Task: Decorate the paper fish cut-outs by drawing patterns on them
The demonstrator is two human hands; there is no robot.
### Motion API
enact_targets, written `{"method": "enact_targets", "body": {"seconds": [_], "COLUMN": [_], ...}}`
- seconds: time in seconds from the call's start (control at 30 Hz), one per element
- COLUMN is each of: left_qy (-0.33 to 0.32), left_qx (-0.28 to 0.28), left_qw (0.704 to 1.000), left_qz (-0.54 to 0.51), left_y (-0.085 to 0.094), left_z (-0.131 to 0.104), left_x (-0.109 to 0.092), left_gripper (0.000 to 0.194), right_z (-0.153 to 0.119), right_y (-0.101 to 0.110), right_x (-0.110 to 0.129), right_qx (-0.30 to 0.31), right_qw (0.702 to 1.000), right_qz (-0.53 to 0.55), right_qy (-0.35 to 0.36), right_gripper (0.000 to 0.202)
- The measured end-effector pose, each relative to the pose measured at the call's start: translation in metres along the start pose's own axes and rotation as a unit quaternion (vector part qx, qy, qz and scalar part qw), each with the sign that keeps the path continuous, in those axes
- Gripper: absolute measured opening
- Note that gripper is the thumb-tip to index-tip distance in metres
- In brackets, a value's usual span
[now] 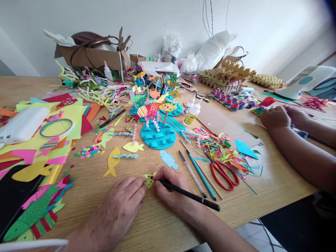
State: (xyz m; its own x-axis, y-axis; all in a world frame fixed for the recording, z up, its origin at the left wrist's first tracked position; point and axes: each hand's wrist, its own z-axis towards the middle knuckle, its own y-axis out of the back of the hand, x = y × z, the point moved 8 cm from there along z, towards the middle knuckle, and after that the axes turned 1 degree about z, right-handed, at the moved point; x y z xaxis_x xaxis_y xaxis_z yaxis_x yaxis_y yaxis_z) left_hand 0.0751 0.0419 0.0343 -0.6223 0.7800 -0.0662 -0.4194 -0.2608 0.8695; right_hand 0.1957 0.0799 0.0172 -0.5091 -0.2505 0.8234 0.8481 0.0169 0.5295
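My right hand (pixel 172 187) is closed around a black pen (pixel 189 195), its tip on a small yellow-green paper piece with dark dots (pixel 149 181). My left hand (pixel 126 196) lies flat, fingers together, fingertips at the left edge of that piece. Just beyond are a light blue paper fish (pixel 168 159), a yellow fish (pixel 112 161) and a pale yellow fish (pixel 133 147). Paper fish on twisted stems stand on a round blue base (pixel 158 136).
Red-handled scissors (pixel 224 175), pencils and paper scraps lie right; glue bottles (pixel 192 115) stand behind. Coloured sheets (pixel 63 105), a phone (pixel 15 196) and a green fish (pixel 33 210) are left. Another person's hands (pixel 277 117) work at far right.
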Motion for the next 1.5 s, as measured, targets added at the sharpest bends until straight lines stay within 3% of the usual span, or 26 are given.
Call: {"method": "enact_targets", "body": {"seconds": [1.17,1.5], "left_qy": [0.024,-0.021], "left_qx": [0.016,0.011], "left_qw": [0.999,1.000], "left_qz": [-0.016,-0.010], "left_y": [-0.013,0.006], "left_z": [-0.009,0.006], "left_x": [0.003,0.000], "left_gripper": [0.033,0.030], "right_z": [0.002,0.002], "right_y": [-0.001,0.000], "right_x": [0.002,0.004], "right_qx": [0.023,0.028], "right_qw": [1.000,1.000], "right_qz": [0.002,0.002], "right_qy": [-0.015,-0.011], "right_gripper": [0.013,0.014]}}
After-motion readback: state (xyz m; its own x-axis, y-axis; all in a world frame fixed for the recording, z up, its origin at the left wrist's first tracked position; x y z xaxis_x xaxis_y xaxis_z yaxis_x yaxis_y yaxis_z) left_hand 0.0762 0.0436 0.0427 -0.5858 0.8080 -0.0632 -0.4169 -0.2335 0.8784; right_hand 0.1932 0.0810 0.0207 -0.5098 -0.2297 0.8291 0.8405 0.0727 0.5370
